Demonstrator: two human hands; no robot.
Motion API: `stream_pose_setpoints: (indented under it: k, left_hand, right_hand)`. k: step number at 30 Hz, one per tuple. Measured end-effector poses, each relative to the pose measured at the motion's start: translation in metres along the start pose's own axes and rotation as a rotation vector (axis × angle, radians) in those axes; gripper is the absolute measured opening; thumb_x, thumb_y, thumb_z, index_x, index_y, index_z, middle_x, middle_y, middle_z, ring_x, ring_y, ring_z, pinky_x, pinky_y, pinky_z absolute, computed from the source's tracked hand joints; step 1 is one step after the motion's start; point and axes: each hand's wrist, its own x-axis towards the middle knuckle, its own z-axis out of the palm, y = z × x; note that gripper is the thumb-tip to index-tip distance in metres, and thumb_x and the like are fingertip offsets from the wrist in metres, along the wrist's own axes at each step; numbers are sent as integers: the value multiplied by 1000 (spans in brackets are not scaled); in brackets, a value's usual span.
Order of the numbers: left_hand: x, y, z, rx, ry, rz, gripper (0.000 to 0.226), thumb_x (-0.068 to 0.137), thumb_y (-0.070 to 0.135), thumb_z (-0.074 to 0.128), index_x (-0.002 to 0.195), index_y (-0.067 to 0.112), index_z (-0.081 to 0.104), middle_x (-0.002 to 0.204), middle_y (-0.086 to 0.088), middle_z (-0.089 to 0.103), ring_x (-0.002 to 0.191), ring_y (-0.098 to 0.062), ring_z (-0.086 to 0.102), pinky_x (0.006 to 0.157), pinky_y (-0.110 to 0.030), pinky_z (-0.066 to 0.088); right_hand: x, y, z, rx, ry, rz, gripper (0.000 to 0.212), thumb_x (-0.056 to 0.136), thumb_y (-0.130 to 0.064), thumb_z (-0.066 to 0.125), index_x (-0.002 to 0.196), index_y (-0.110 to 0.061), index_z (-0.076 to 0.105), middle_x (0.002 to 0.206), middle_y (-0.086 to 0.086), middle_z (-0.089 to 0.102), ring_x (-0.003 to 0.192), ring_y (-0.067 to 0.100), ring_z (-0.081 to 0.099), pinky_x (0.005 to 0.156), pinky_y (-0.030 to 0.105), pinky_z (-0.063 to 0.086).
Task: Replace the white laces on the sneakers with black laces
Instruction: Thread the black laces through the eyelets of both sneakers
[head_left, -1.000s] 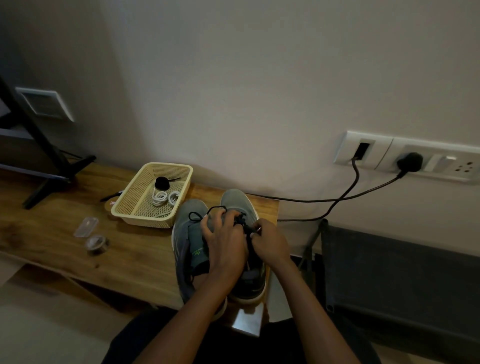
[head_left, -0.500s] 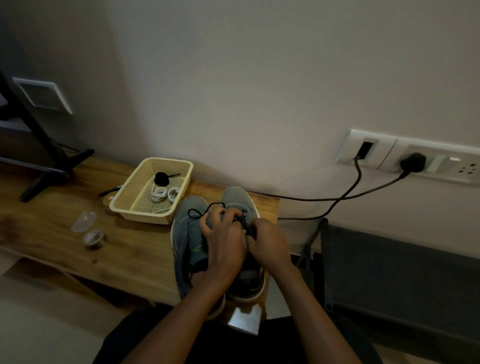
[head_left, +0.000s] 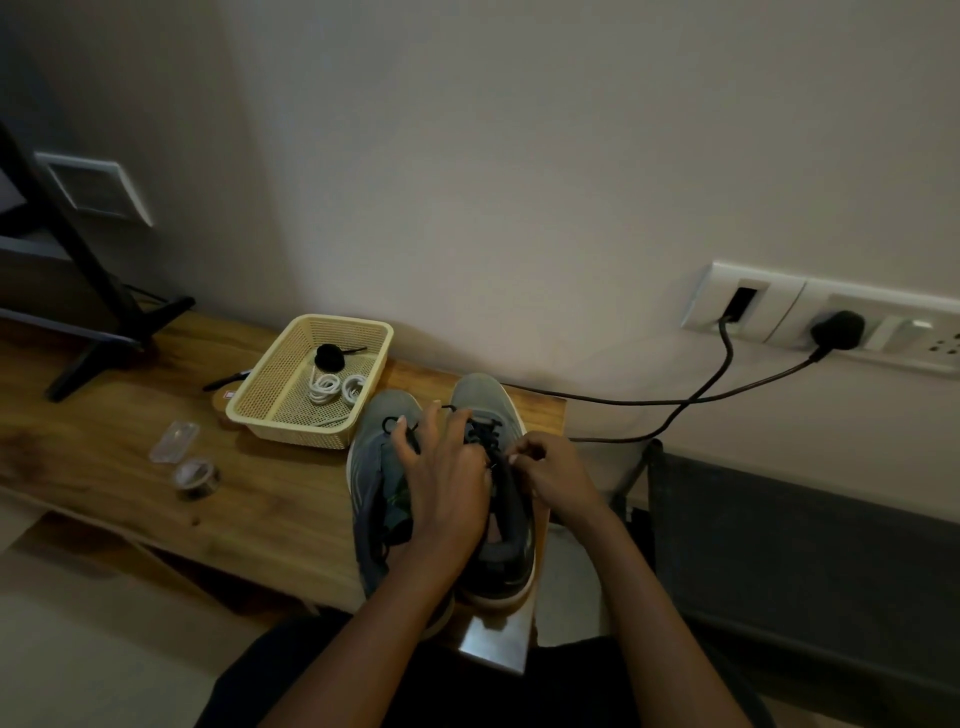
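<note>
Now the right hand (head_left: 556, 478) has its fingers curled, and they pinch the black lace (head_left: 480, 428) that runs up the front of the right sneaker (head_left: 485, 392). The left hand (head_left: 447, 483) lies on top of both shoes with its fingers spread out and mostly straight. Its fingertips touch the laces, and it does not seem to grip anything. The left sneaker (head_left: 382, 467) sits right against the other one, and a small black loop (head_left: 387, 423) of lace shows near its toe. Both gray sneakers stand on the end of a wooden bench (head_left: 104, 467), toes toward the wall. Just beside the left sneaker's toe is a yellow basket (head_left: 291, 431) full of little holes. Inside it lie two coils of white laces (head_left: 335, 387) and a rolled-up black lace (head_left: 329, 357). Farther left on the bench are a roll of tape (head_left: 197, 475) and a clear packet (head_left: 174, 440), close together. A black stand (head_left: 166, 312) rests at the far left end. On the wall to the right are white sockets (head_left: 893, 332) with a black plug (head_left: 837, 330), and dark cords (head_left: 597, 400) hang from them.
</note>
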Motion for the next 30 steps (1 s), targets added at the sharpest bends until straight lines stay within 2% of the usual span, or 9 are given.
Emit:
stream_pose_setpoints:
  k: [4, 7, 12, 21, 23, 25, 26, 28, 30]
  left_hand:
    - [2, -2, 7, -82, 40, 44, 16, 91, 27, 57, 92, 23, 72, 145, 7, 41, 141, -22, 17, 106, -45, -9]
    - [3, -5, 9, -135, 89, 41, 11, 86, 28, 65, 88, 22, 74, 133, 6, 54, 137, -21, 29, 106, -44, -2]
    - [4, -4, 7, -100, 22, -11, 22, 89, 42, 57, 104, 32, 70, 136, 15, 50, 140, -14, 21, 104, -42, -7]
    - [1, -3, 6, -116, 23, -39, 22, 87, 41, 59, 105, 31, 69, 137, 15, 49, 139, -15, 21, 106, -46, -7]
    - [1, -6, 7, -169, 47, -34, 21, 86, 39, 61, 105, 31, 67, 137, 15, 47, 139, -15, 21, 107, -45, -7]
    - [1, -8, 7, -224, 74, -22, 26, 87, 39, 59, 112, 31, 62, 138, 14, 45, 140, -16, 18, 108, -44, -6]
    - [1, -9, 7, -224, 73, -6, 29, 89, 39, 57, 116, 32, 59, 141, 13, 42, 140, -16, 16, 108, -44, -7]
    - [3, -10, 7, -158, 43, 49, 32, 91, 36, 53, 123, 36, 56, 148, 12, 32, 142, -19, 9, 106, -46, -9]
    - [4, -9, 8, -86, 25, 88, 34, 91, 33, 54, 124, 39, 55, 151, 12, 26, 144, -21, 4, 105, -47, -11]
  right_hand:
    - [1, 1, 0, 26, -7, 17, 22, 93, -6, 53, 74, -18, 51, 72, -3, 54, 64, 9, 51, 55, 16, 41]
    - [1, 1, 0, 30, -6, 55, 17, 95, -7, 48, 80, -14, 50, 76, 0, 54, 68, 15, 52, 62, 28, 45]
    - [-3, -6, -4, 160, -15, 173, 15, 97, -3, 36, 85, -11, 42, 71, 5, 56, 57, 16, 51, 56, 25, 42]
    - [-2, -6, -9, 347, 114, 332, 15, 101, -12, 26, 89, -13, 35, 71, 15, 61, 51, 24, 55, 52, 33, 46]
    - [-1, -5, -8, 287, 148, 269, 8, 97, -7, 36, 95, -13, 40, 79, 14, 60, 60, 26, 58, 57, 39, 49]
    - [1, -1, -8, 47, 176, 101, 16, 90, -6, 52, 100, -18, 50, 95, 8, 60, 87, 25, 59, 80, 42, 48]
    - [1, 1, -8, -107, 170, 15, 18, 87, -9, 58, 101, -21, 57, 103, 4, 60, 100, 23, 54, 91, 35, 40]
    - [-1, 2, -7, -332, 128, -80, 18, 87, -14, 62, 101, -23, 67, 114, 0, 56, 113, 22, 42, 85, 21, 21]
    - [-1, 3, -4, -427, 110, -90, 16, 89, -18, 61, 101, -23, 71, 120, -1, 52, 116, 24, 34, 81, 19, 19]
